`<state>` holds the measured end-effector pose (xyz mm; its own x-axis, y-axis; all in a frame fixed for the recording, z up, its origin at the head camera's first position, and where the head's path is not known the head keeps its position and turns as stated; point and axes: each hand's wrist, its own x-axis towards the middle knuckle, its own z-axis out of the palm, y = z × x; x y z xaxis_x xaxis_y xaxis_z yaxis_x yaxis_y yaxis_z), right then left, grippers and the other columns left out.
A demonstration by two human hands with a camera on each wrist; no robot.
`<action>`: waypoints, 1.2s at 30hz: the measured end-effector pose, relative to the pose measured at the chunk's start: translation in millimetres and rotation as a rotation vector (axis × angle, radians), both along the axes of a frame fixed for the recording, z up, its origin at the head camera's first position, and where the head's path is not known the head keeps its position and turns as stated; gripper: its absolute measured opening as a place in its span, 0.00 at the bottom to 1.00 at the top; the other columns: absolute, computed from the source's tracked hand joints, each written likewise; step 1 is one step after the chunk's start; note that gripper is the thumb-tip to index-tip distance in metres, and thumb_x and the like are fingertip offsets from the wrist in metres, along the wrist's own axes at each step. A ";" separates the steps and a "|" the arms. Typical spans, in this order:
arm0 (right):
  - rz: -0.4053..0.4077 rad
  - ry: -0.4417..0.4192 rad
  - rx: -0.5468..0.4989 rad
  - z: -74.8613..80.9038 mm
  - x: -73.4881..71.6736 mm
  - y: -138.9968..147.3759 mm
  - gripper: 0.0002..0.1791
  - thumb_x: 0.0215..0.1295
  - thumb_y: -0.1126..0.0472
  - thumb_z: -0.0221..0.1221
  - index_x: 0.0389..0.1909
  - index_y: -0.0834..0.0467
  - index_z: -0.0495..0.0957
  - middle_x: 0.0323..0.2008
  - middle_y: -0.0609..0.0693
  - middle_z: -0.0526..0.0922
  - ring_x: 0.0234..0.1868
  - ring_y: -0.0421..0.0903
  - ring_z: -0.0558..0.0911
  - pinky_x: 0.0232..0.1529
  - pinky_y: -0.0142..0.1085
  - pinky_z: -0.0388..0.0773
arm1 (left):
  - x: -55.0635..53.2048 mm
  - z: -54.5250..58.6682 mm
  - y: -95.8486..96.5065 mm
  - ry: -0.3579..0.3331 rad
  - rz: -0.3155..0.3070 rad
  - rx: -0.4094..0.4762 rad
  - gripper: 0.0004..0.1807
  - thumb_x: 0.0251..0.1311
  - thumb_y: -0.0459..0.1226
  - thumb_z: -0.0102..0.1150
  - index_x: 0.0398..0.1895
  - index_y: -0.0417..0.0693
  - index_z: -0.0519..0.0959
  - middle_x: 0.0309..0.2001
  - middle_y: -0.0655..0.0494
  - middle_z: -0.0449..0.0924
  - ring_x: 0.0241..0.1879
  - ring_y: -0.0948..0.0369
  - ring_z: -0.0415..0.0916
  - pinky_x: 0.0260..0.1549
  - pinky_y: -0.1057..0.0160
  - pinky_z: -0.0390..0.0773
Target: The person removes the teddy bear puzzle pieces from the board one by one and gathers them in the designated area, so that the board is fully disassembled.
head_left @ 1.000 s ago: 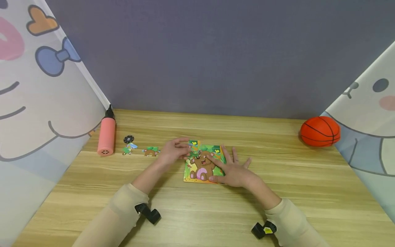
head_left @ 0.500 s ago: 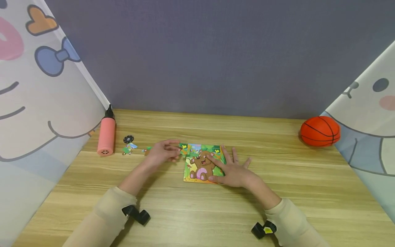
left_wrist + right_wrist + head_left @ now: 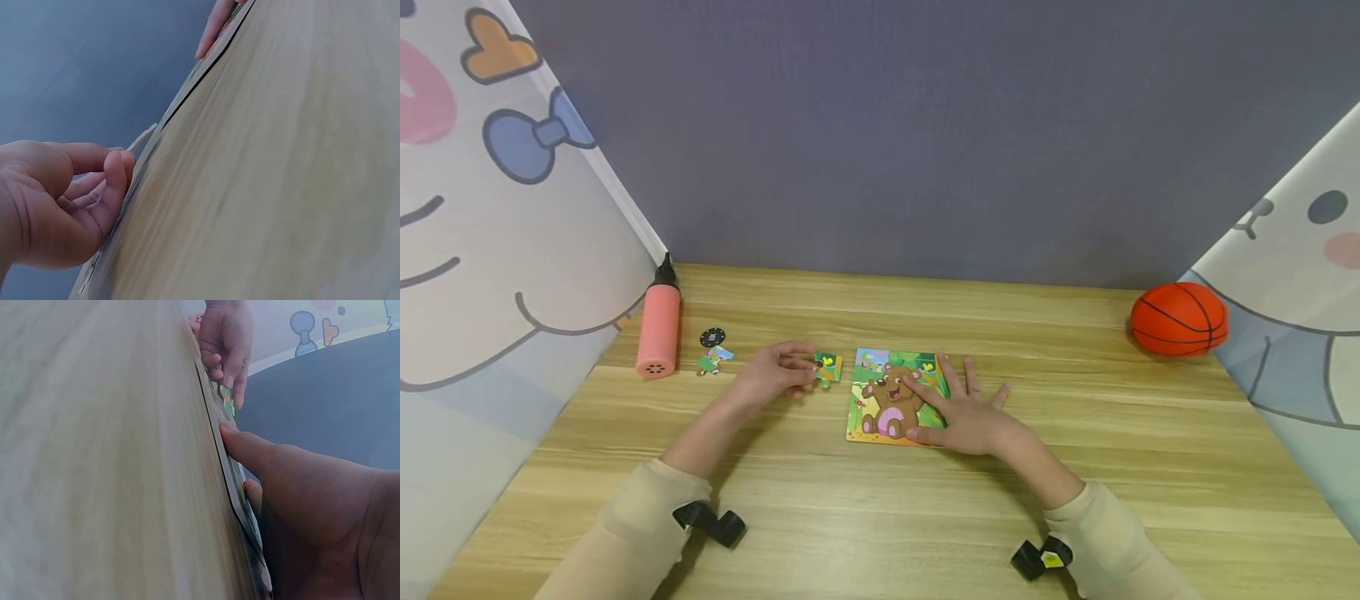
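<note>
My left hand (image 3: 772,372) pinches a green jigsaw piece (image 3: 829,367) with a yellow duck on it, just left of the bear puzzle. In the left wrist view, thumb and fingers grip the thin piece (image 3: 142,137) edge-on, tilted up from the table. The bear jigsaw puzzle (image 3: 880,410), a square board with a brown bear, lies flat at the middle of the table. Spread fingers of my right hand (image 3: 973,414) rest on its right side and hide part of it. From the right wrist view, the right thumb (image 3: 231,432) touches the puzzle's face.
Loose jigsaw pieces (image 3: 715,360) and a black round chip (image 3: 712,337) lie to the left. Beyond them stands a pink pump (image 3: 660,331) with a black nozzle, near the left wall. At the far right is an orange-red basketball (image 3: 1178,319).
My left hand has moved left, drawing the duck piece away from the puzzle's upper left corner. A blue part of the picture shows there now. My right hand has stayed put.
</note>
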<state>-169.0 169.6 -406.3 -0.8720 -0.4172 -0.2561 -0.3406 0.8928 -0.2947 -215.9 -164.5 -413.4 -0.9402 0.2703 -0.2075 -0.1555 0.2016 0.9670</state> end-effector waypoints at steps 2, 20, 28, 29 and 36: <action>0.000 0.001 0.003 0.1 0.0 0.0 0.47 0.64 0.22 0.49 0.80 0.31 0.47 0.80 0.55 0.26 0.75 0.72 0.28 0.49 0.86 0.25 | 0.7 1.0 -2.2 0.001 0.001 -0.014 0.28 0.66 0.23 0.60 0.69 0.31 0.67 0.49 0.38 0.82 0.33 0.58 0.82 0.30 0.66 0.83; -0.003 -0.017 0.000 1.1 -1.2 -2.0 0.48 0.63 0.21 0.49 0.80 0.29 0.44 0.80 0.54 0.24 0.75 0.71 0.27 0.50 0.85 0.25 | 6.8 7.9 -4.6 0.108 0.031 -0.213 0.25 0.63 0.28 0.65 0.63 0.35 0.73 0.48 0.44 0.76 0.28 0.60 0.72 0.24 0.68 0.75; 0.002 -0.026 -0.001 1.7 -0.9 -1.6 0.48 0.63 0.22 0.49 0.80 0.30 0.44 0.80 0.54 0.23 0.75 0.71 0.26 0.50 0.85 0.26 | 10.6 9.0 9.0 0.112 -0.013 -0.151 0.22 0.63 0.29 0.66 0.61 0.37 0.76 0.45 0.45 0.78 0.26 0.60 0.70 0.22 0.69 0.72; 0.002 -0.023 -0.004 1.6 -1.0 -1.3 0.48 0.63 0.22 0.49 0.80 0.31 0.45 0.80 0.55 0.24 0.75 0.72 0.27 0.50 0.85 0.25 | 10.9 8.9 12.2 0.104 -0.028 -0.136 0.22 0.63 0.30 0.66 0.60 0.38 0.76 0.44 0.45 0.78 0.26 0.60 0.70 0.22 0.68 0.72; -0.004 -0.029 0.008 0.7 -1.7 -0.3 0.48 0.63 0.21 0.48 0.80 0.30 0.44 0.80 0.54 0.22 0.75 0.71 0.26 0.50 0.85 0.25 | 11.9 8.4 36.9 0.069 -0.109 -0.102 0.22 0.62 0.29 0.66 0.60 0.40 0.78 0.41 0.47 0.80 0.27 0.59 0.72 0.25 0.68 0.75</action>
